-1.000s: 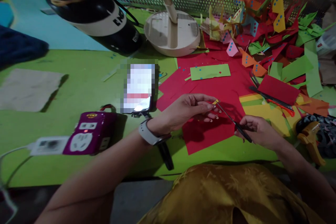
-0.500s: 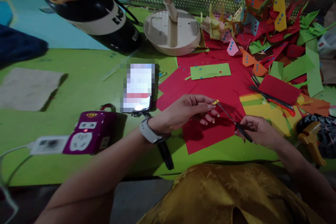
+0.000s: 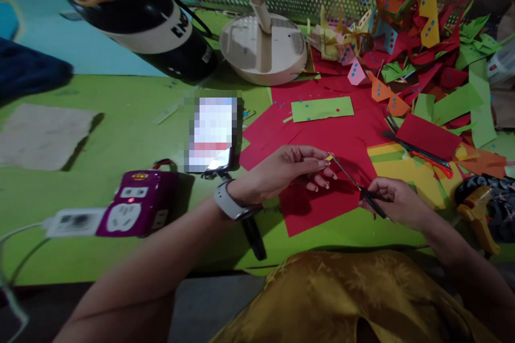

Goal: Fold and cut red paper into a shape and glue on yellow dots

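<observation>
My left hand (image 3: 300, 166) is closed in a pinch over the red paper (image 3: 309, 209), with a small yellow paper piece (image 3: 330, 158) between thumb and finger. From the right, my right hand (image 3: 396, 201) grips a slim black-handled tool (image 3: 370, 201). Its thin metal end reaches the yellow piece at my left fingertips. Whether the tool is scissors or tweezers I cannot make out. Beyond my hands, a green paper strip (image 3: 324, 109) with a few blue and red dots lies on the red sheet.
Folded, dotted paper shapes (image 3: 386, 48) pile up at the back right. Scissors (image 3: 418, 150) rest on yellow paper (image 3: 402, 171). A phone (image 3: 213, 134), a purple power adapter (image 3: 139, 203), a large bottle (image 3: 161, 27) and a round white stand (image 3: 263, 48) occupy the left and back.
Both hands stay in almost the same place. Slightly less yellow shows at my left fingertips, and the tool's tip has shifted a little.
</observation>
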`<state>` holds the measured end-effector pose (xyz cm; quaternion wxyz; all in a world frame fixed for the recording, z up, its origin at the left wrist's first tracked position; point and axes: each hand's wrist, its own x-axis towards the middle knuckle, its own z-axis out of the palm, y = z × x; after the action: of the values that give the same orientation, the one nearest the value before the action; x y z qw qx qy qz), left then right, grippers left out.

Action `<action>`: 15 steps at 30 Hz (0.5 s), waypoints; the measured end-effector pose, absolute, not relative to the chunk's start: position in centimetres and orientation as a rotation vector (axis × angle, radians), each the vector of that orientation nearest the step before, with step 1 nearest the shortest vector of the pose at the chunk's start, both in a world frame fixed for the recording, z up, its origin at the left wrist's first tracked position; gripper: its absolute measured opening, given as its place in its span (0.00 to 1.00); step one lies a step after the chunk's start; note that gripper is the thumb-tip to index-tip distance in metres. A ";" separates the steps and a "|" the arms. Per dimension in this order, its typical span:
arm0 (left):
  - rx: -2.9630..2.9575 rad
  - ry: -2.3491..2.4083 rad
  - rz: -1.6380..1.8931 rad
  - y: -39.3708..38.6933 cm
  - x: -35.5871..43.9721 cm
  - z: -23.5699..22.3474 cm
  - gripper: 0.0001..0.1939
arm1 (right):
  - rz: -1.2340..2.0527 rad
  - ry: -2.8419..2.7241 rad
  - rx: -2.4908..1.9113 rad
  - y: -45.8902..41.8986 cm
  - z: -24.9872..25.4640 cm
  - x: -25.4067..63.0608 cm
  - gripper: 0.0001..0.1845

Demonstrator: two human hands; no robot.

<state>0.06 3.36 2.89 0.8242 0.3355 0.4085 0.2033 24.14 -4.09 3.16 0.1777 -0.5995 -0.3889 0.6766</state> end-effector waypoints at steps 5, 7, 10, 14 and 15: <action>0.708 0.881 0.443 3.4 0.1 3.1 0.07 | 1.909 -1.138 -1.677 -4.2 3.1 24.3 0.27; 0.699 0.883 0.454 3.4 0.1 3.1 0.06 | 1.892 -1.178 -1.662 -4.3 3.1 24.5 0.25; 0.688 0.871 0.472 3.4 0.1 3.0 0.07 | 1.888 -1.207 -1.653 -4.4 3.1 24.7 0.25; 0.694 0.864 0.477 3.3 0.1 2.8 0.09 | 1.915 -1.210 -1.643 -4.5 3.0 24.7 0.25; 0.698 0.862 0.479 3.3 0.1 2.8 0.09 | 1.918 -1.206 -1.639 -4.5 3.0 24.7 0.25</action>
<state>0.12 3.31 2.78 0.8231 0.3281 0.4051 0.2250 24.70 -4.48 2.96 0.1718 -0.5774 -0.4249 0.6757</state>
